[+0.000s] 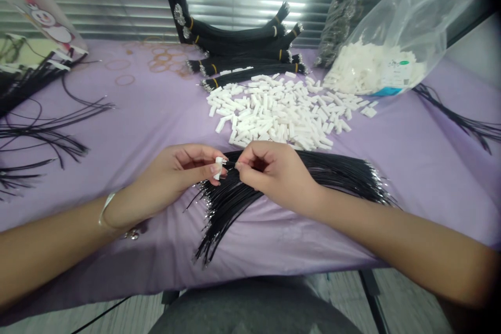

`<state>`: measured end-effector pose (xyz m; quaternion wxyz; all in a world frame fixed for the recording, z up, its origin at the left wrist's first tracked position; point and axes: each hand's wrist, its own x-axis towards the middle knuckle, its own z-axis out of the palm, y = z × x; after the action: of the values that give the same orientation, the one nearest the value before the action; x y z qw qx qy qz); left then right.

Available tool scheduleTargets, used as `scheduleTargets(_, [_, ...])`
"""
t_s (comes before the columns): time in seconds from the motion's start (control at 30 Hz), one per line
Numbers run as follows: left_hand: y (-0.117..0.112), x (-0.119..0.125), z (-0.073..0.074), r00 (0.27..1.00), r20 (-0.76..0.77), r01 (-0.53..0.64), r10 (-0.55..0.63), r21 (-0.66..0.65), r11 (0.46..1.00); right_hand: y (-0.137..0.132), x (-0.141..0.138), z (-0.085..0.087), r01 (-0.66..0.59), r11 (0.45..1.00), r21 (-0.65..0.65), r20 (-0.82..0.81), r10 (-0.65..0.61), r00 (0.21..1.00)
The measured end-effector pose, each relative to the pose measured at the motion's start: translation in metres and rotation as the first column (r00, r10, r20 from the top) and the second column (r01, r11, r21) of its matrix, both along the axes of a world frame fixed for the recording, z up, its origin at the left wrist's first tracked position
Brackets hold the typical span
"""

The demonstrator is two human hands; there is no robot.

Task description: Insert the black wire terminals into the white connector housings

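Note:
My left hand point(176, 177) pinches a small white plastic connector housing point(218, 168) between thumb and fingers, upright. Just to its right, my right hand point(274, 172) is closed on a thin black wire point(230, 165), its end at the housing's right side. Whether the wire tip sits inside the housing, I cannot tell. Beneath both hands lies a spread bundle of black wires point(336, 169) with shiny metal terminals at both ends. A heap of white connector housings point(282, 112) is spread just beyond my hands.
Tied bundles of black wires point(238, 55) are stacked behind the heap. A clear plastic bag of white housings point(364, 65) stands at back right. Rubber bands point(160, 60) lie at back left. At far left are wires with white connectors point(27, 81) and a plastic cup point(47, 10).

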<state>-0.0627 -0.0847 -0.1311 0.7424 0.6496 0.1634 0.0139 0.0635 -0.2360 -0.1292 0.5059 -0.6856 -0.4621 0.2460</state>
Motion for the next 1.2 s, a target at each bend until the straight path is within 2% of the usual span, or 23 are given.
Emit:
scheduleTargets(0.37, [0.003, -0.0009, -0.002, 0.999, -0.004, 0.044, -0.043, 0.034, 0.998, -0.0011, 0.0002, 0.0016, 0.003, 0.999, -0.035, -0.025, -0.003, 1.0])
scheduleTargets(0.6, [0.0028, -0.0019, -0.0036, 0.999, -0.011, 0.036, -0.035, 0.067, 0.997, -0.0005, -0.001, -0.0006, -0.032, 0.996, 0.086, 0.219, 0.013, 0.976])
scheduleTargets(0.7, [0.0021, -0.0018, -0.0033, 0.999, -0.01, 0.032, -0.031, 0.087, 0.996, -0.0018, -0.0017, -0.001, -0.044, 0.994, 0.1, 0.267, 0.016, 0.964])
scheduleTargets(1.0, [-0.0021, -0.0009, 0.0034, 0.999, -0.039, 0.01, -0.002, 0.186, 0.983, -0.0011, -0.0005, -0.0008, -0.044, 0.999, 0.029, 0.149, 0.039, 0.988])
scheduleTargets(1.2, [-0.0047, 0.0006, 0.0057, 0.998, -0.066, 0.009, 0.005, 0.2, 0.98, -0.0005, -0.0011, -0.0043, -0.056, 0.998, 0.014, 0.109, 0.054, 0.993])
